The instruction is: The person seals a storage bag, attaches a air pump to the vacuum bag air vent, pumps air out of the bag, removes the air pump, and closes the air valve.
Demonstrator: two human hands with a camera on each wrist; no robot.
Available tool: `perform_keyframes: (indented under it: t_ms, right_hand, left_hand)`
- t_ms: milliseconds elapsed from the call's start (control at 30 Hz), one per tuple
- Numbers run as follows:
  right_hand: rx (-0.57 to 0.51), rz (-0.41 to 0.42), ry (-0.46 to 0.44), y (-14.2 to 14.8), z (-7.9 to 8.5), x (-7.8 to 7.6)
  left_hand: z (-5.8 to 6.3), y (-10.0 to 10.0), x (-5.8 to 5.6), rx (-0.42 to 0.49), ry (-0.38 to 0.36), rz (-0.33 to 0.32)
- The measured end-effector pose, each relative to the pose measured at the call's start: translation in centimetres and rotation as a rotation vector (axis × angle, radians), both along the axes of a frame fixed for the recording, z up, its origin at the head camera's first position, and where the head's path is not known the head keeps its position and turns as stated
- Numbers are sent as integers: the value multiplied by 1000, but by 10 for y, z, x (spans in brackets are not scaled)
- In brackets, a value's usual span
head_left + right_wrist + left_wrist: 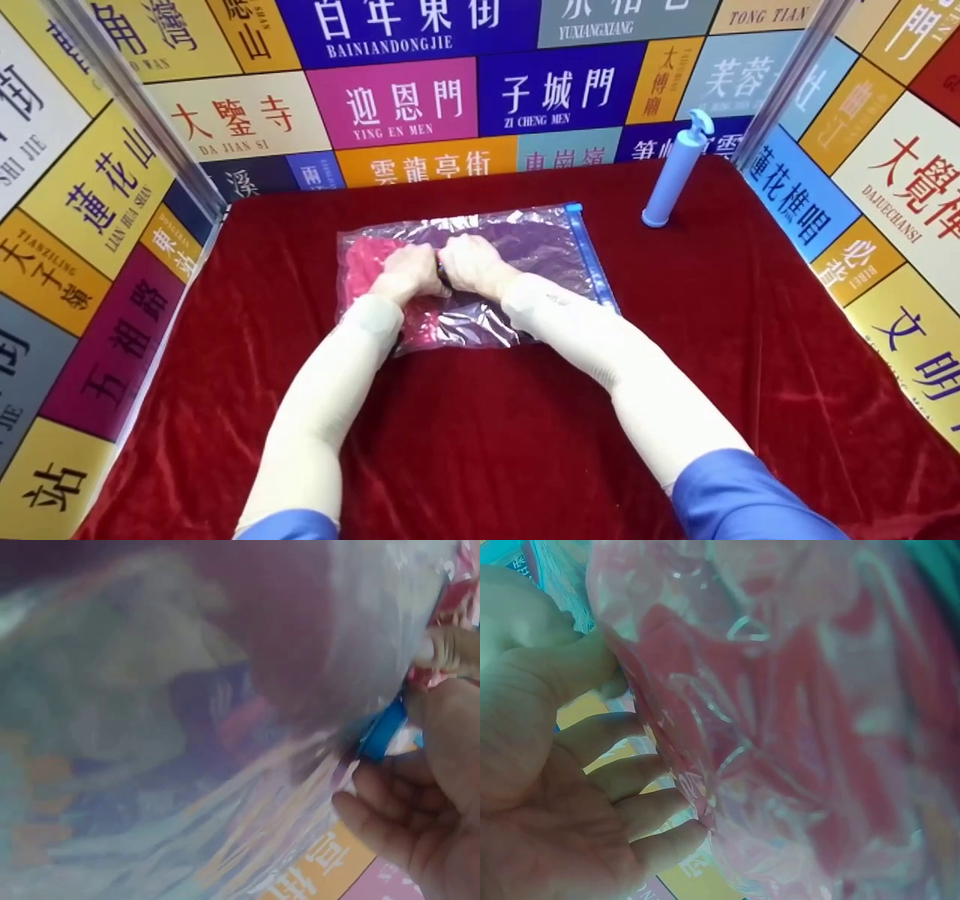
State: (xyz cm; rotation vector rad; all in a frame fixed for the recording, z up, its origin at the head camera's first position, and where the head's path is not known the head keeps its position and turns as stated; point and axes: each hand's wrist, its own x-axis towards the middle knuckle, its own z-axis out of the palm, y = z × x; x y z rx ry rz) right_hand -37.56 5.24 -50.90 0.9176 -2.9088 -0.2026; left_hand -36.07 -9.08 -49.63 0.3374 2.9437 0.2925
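A clear vacuum storage bag (544,244) lies on the red cloth, with a blue zip strip (590,251) along its right edge. Pink-red contents (367,259) show through its left part. My left hand (412,271) and right hand (471,262) meet over the bag's middle with bent fingers. In the left wrist view, my left thumb and fingers (656,814) hold an edge of the crinkled film. The right wrist view shows a blue piece (384,731) at the film beside my right thumb and fingers, which pinch there. What lies between the hands is mostly hidden.
A light blue hand pump (670,178) stands upright behind and to the right of the bag. Dark red velvet (480,442) covers the table. Panels with printed signs (394,105) wall in the back and both sides.
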Motion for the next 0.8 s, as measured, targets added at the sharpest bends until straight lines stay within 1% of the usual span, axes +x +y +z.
perform_keyframes:
  t_ms: [67, 100, 200, 267, 333, 400, 500, 633, 700, 800]
  right_hand:
    - [13, -11, 32, -3, -2, 1]
    - [10, -27, 31, -4, -1, 1]
    - [-18, -73, -13, -1, 3, 1]
    - [-68, -81, -65, 3, 7, -1]
    - [-123, -60, -127, 9, 11, -4]
    - [-170, -13, -175, 14, 14, -6]
    - [-195, 62, -229, 19, 15, -8]
    - [-174, 112, -247, 22, 14, -9]
    - [-152, 115, -240, 22, 14, -9]
    - [-113, 97, -214, 21, 13, -8]
  left_hand:
    - [0, 1, 0, -4, -11, 8]
    - [0, 1, 0, -5, -11, 11]
    - [1, 2, 2, -7, -7, 16]
    - [2, 2, 2, -2, 0, 10]
    - [2, 1, 2, -2, 7, 2]
    - [3, 0, 2, 5, -1, -3]
    - [4, -2, 1, 9, -18, -5]
    - [5, -3, 1, 2, -41, -7]
    - [5, -3, 1, -9, -39, -7]
    - [5, -1, 1, -13, -27, -2]
